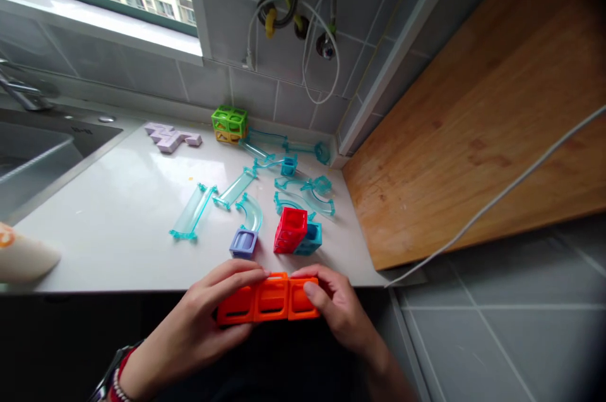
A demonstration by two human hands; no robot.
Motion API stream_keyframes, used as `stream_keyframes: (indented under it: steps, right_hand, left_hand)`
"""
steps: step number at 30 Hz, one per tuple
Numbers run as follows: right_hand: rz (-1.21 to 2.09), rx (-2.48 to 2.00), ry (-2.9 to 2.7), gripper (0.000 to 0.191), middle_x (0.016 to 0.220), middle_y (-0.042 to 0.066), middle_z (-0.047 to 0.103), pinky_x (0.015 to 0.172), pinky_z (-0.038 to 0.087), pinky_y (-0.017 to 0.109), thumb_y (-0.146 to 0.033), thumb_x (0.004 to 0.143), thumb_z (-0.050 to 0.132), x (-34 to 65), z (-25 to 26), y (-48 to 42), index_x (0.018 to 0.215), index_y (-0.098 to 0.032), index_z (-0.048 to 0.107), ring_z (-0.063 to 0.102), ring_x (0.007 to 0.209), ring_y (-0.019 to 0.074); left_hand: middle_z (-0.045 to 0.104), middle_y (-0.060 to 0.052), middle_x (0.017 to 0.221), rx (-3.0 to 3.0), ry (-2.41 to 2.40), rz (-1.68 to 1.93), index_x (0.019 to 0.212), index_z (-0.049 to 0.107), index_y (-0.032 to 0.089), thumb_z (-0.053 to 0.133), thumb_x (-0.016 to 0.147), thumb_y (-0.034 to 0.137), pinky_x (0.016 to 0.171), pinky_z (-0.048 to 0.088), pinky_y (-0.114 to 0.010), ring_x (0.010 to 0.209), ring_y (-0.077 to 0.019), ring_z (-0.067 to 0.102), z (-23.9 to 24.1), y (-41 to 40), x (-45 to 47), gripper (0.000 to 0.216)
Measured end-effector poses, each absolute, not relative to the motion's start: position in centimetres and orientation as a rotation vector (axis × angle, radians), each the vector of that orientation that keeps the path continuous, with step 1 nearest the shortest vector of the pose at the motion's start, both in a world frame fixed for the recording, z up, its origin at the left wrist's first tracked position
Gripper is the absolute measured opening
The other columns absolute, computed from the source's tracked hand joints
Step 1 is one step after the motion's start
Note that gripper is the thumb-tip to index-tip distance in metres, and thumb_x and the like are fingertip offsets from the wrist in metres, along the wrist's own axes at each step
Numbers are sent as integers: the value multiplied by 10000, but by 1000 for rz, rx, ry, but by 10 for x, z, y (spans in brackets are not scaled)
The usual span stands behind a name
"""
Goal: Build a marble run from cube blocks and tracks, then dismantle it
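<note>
Both my hands hold a row of three joined orange blocks [269, 298] at the front edge of the white counter [118, 225]. My left hand [203, 320] grips the row's left end with fingers curled over its top. My right hand [336, 307] grips the right end, thumb on the front face. Just behind the row stand a red block [290, 230], a teal block [310, 239] and a small lilac-blue block [243, 243].
Several clear turquoise track pieces [237, 190] lie spread over the counter. A green block on a yellow one [230, 122] and pale purple pieces [171, 137] sit near the tiled wall. A sink [33, 156] lies left, a wooden board [478, 118] right, with a white cable [497, 197] across it.
</note>
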State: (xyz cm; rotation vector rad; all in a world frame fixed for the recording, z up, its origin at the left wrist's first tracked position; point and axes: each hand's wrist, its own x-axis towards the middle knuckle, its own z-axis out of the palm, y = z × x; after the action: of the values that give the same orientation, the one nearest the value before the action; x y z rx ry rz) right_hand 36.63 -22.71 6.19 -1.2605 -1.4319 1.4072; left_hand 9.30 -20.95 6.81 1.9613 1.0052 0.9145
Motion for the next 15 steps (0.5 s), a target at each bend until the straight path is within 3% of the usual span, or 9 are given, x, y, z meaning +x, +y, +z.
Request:
stream_keyframes:
  steps: [10, 12, 15]
  right_hand:
    - [1327, -1225, -1317, 384, 964, 47, 717, 770, 527, 257, -518, 1033, 529, 338, 41, -227, 1056, -193, 733, 678, 873, 187]
    - [1287, -1158, -1366, 336, 1085, 53, 716, 813, 544, 262, -492, 996, 618, 340, 39, -229, 1185, -229, 707, 692, 937, 192]
    - [1110, -1023, -1573, 539, 1208, 56, 685, 896, 552, 285, -454, 852, 820, 349, 39, -230, 1333, -289, 639, 688, 1025, 208]
  left_hand:
    - [723, -119, 1261, 1916, 1036, 872, 1328, 714, 281, 781, 811, 164, 904, 594, -299, 1066, -281, 736, 66, -217, 89, 535]
    - [728, -114, 1240, 1917, 1034, 860, 1318, 716, 280, 784, 814, 174, 871, 598, -287, 1031, -271, 742, 67, -218, 86, 520]
    - [747, -93, 1137, 1923, 992, 808, 1294, 714, 270, 802, 804, 201, 771, 598, -255, 898, -229, 748, 65, -219, 83, 502]
